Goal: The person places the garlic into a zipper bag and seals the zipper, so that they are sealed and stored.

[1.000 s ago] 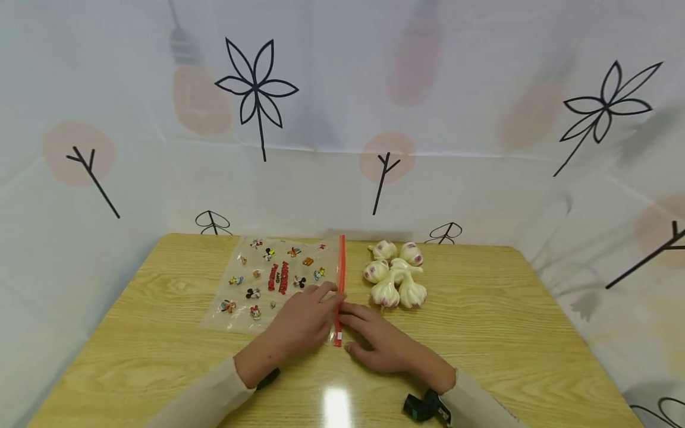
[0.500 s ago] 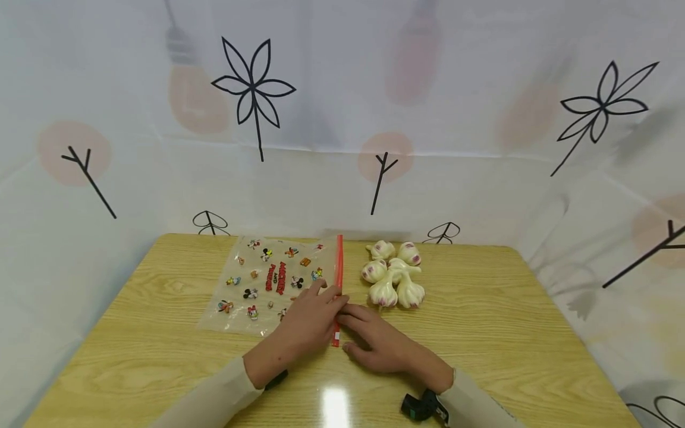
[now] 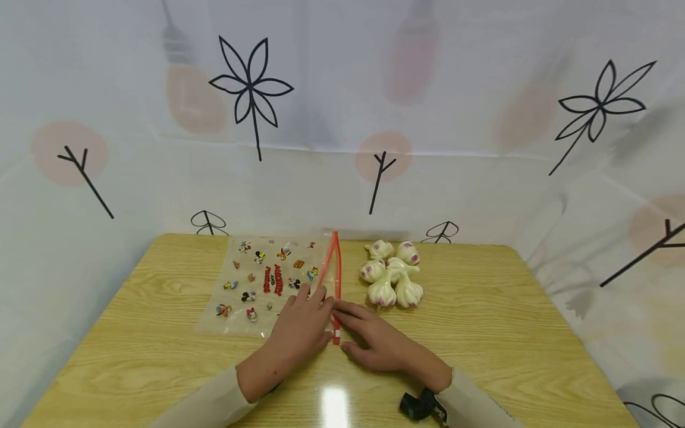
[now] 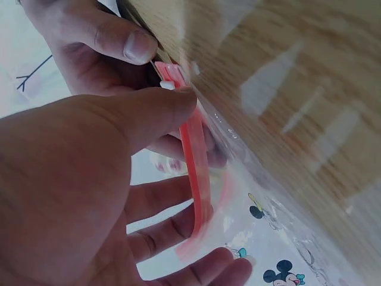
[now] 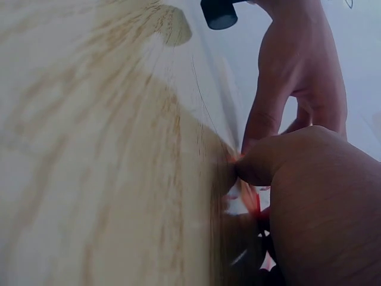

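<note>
A clear zip bag (image 3: 262,267) printed with cartoon figures lies flat on the table. Its red zip strip (image 3: 339,267) faces right and its two edges are spread apart at the far end. My left hand (image 3: 299,324) lies over the near part of the mouth. In the left wrist view, one red edge (image 4: 193,155) runs between the left thumb (image 4: 161,113) and the fingers. My right hand (image 3: 377,339) rests at the bag's mouth, its fairly straight fingers touching the edge; its thumb stands apart. Left fingers partly hide the zip's near half.
Several white garlic bulbs (image 3: 382,291) with purple marks sit in a cluster right of the bag. A black wrist camera (image 3: 420,405) is strapped beneath the right wrist. White patterned cloth (image 3: 310,184) hangs behind the wooden table (image 3: 481,321) and at its sides.
My left hand has drawn slightly left from the zip. The upper red edge has come away from the lower one, so the bag's mouth now gapes. The right hand has hardly moved.
</note>
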{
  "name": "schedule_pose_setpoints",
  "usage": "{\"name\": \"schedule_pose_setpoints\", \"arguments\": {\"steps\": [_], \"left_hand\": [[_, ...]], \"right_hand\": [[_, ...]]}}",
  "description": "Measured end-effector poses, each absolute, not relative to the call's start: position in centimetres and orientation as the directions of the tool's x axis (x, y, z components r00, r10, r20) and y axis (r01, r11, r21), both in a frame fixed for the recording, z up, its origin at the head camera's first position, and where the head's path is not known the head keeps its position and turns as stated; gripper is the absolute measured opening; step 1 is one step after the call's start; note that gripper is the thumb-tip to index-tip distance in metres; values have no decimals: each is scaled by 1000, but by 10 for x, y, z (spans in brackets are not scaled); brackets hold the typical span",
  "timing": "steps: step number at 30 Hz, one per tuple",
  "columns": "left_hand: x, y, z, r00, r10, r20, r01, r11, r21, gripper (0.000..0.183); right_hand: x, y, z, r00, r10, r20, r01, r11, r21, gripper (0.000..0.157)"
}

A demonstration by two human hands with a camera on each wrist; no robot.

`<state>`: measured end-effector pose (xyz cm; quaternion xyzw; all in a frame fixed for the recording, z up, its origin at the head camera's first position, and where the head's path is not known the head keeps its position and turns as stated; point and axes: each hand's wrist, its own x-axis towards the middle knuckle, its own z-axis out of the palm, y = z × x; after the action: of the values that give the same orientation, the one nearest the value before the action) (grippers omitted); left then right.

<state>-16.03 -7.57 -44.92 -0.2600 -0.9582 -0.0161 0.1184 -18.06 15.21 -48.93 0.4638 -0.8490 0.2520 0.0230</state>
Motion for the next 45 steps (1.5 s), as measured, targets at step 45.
{"name": "schedule_pose_setpoints", "arguments": {"steps": [45], "left_hand": [[-142, -67, -453, -937, 348, 9, 344, 921, 180, 59]], "right_hand": [[-178, 151, -487, -598, -755, 269, -776, 463, -428, 70]]}}
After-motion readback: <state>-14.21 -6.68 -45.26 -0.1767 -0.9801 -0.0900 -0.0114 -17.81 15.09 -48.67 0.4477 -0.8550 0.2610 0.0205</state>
